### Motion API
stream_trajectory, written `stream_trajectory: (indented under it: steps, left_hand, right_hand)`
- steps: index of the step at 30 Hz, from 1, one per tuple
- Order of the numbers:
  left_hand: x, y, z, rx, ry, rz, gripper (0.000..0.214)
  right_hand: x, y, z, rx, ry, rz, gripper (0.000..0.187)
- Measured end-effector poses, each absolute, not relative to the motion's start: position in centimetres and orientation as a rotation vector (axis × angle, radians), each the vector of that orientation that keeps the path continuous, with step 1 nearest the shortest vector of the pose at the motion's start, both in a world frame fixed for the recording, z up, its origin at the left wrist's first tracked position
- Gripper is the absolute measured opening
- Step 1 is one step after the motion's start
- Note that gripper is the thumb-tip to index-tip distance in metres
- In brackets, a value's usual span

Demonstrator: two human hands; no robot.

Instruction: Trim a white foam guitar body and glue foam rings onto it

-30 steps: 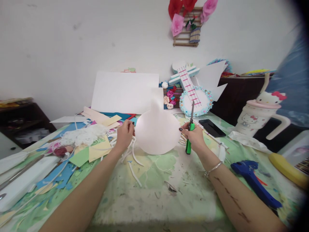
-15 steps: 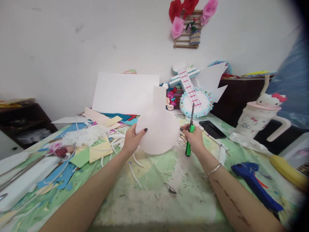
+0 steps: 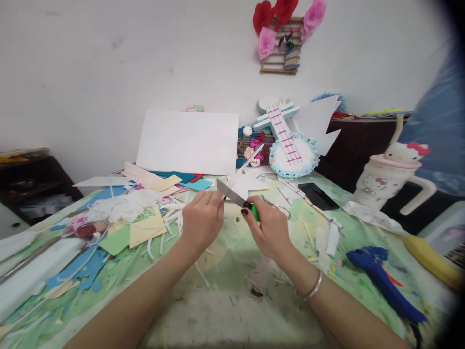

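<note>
My right hand (image 3: 269, 223) is wrapped round a green utility knife (image 3: 255, 212), its blade out and pointing up and left. The blade's tip is close to the fingers of my left hand (image 3: 202, 218), which is closed on the white round-bodied cutout with a neck (image 3: 251, 159). The cutout is turned nearly edge-on, so its neck shows as a thin strip and my left hand hides much of its body. Behind my hands lie white scraps (image 3: 247, 185). Wire-like loops (image 3: 285, 211) lie just beyond my right hand.
A decorated banjo model (image 3: 294, 152) and a white board (image 3: 189, 140) lean at the back. Paper scraps and a tangle of white string (image 3: 123, 206) cover the left. To the right are a phone (image 3: 317, 196), a tumbler (image 3: 381, 182) and a blue glue gun (image 3: 385, 281).
The cutout has turned from facing me to nearly edge-on. My right hand has brought the knife left, its blade swinging from upright to point at my left hand, which has closed further.
</note>
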State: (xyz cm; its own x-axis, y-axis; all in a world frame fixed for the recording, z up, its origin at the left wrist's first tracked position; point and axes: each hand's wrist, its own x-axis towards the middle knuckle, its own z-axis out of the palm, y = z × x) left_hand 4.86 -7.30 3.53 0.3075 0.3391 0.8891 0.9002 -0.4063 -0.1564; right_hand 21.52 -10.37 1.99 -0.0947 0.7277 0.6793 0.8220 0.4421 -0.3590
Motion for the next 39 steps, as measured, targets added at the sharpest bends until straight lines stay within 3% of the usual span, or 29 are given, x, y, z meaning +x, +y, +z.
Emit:
stream_trajectory:
  steps: [9, 16, 23, 31, 39]
  left_hand:
    - [5.5, -7.6, 1.4, -1.913, -0.946, -0.814, 0.011]
    - [5.6, -8.0, 1.0, -1.927, -0.990, -0.892, 0.011]
    - [5.8, -8.4, 0.5, -2.018, -1.170, -0.885, 0.028]
    - [5.6, -8.7, 1.3, -2.009, -1.299, -0.840, 0.017]
    - [5.1, -8.2, 1.1, -1.976, -1.199, -0.835, 0.025]
  right_hand:
    - [21.3, -10.2, 1.6, -1.456, -1.949, -0.199, 0.036]
    - [20.8, -10.5, 1.3, -1.444, -1.965, -0.182, 0.038]
    - [20.7, -10.5, 1.1, -1.387, -1.954, -0.063, 0.037]
    - [20.5, -10.3, 0.5, -1.284, -1.967, -0.068, 0.038]
    - [20.5, -10.7, 1.0, -1.282, -1.975, -0.066, 0.038]
